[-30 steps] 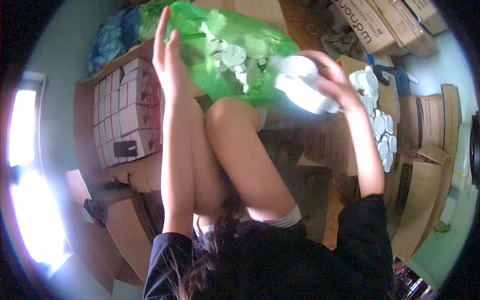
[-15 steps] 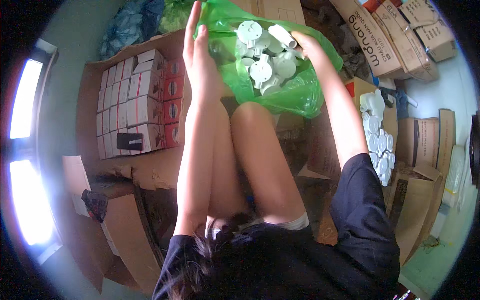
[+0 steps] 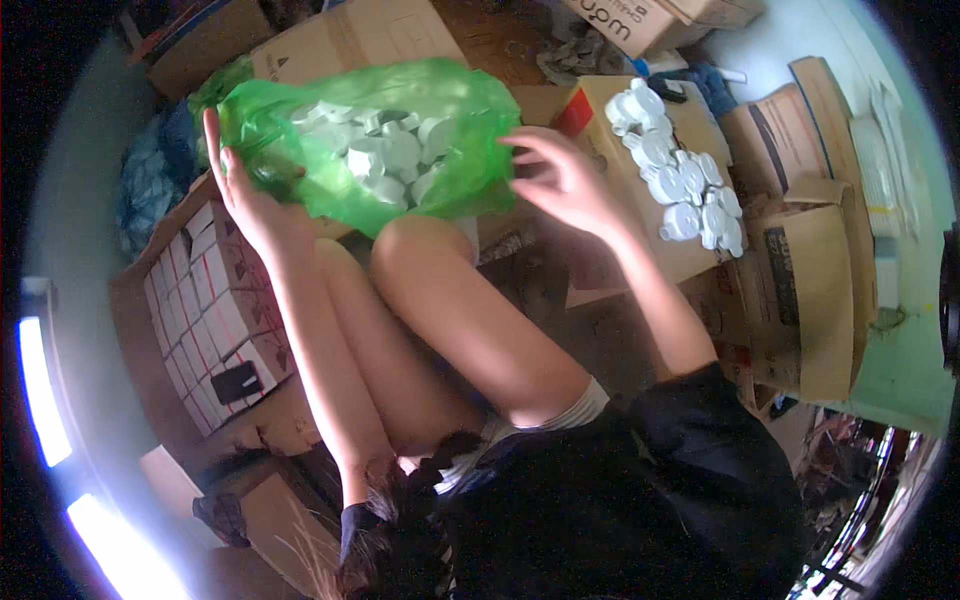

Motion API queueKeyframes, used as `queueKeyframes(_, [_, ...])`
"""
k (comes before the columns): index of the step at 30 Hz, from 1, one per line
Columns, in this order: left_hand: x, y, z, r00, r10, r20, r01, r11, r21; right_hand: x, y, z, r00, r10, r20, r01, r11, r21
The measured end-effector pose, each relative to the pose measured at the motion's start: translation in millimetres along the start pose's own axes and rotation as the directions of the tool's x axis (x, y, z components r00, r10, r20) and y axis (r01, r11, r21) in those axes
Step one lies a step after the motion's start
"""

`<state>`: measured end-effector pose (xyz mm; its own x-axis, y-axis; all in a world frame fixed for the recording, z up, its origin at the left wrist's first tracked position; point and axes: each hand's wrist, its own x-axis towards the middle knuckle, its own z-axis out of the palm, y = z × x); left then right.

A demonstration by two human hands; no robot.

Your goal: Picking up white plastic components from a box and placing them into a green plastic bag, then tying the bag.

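A green plastic bag (image 3: 470, 105) holding several white round plastic fittings (image 3: 385, 155) lies just beyond my knees. My left hand (image 3: 255, 210) is against its left side, fingers stretched upward along the plastic. My right hand (image 3: 570, 190) has its fingers apart and slightly curled at the bag's right edge, with nothing visible in it. To the right of that hand, more white fittings (image 3: 680, 185) lie bunched together on a cardboard box (image 3: 620, 275).
An open carton of white-and-red small boxes (image 3: 195, 320), with a dark phone (image 3: 236, 382) on it, is at my left. Blue bags (image 3: 150, 190) lie behind it. Folded cardboard (image 3: 810, 300) stands at right; cartons (image 3: 340, 35) lie at the back.
My right hand has come out of the bag, leaving the white piece it held among the others, and moved to the bag's right edge. My head view has swung rightward.
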<state>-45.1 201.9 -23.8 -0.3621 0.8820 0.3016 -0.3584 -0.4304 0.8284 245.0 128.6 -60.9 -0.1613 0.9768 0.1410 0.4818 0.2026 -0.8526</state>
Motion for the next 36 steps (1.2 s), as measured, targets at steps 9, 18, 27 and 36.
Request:
queueKeyframes(9, [-3, 0, 11, 1.000, -0.016, 0.000, 0.016, 0.999, 0.042, 2, 148, -175, 0.904, -0.011, -0.428, -0.108, 0.962, -0.252])
queueKeyframes(18, [-7, 2, 7, 1.000, 0.021, -0.009, -0.020, 0.995, 0.102, 75, 172, -187, 0.849, 0.473, -0.234, -0.475, 0.492, -0.729])
queueKeyframes(27, [1, 2, 2, 0.999, -0.010, -0.034, 0.011, 1.000, 0.004, 77, 180, -184, 0.920, 0.329, -0.214, -0.359, 0.482, -0.800])
queueKeyframes(36, [2, 2, -5, 1.000, -0.005, -0.027, 0.005, 1.000, -0.025, 68, 162, -165, 0.967, 0.110, -0.228, -0.253, 0.450, -0.856])
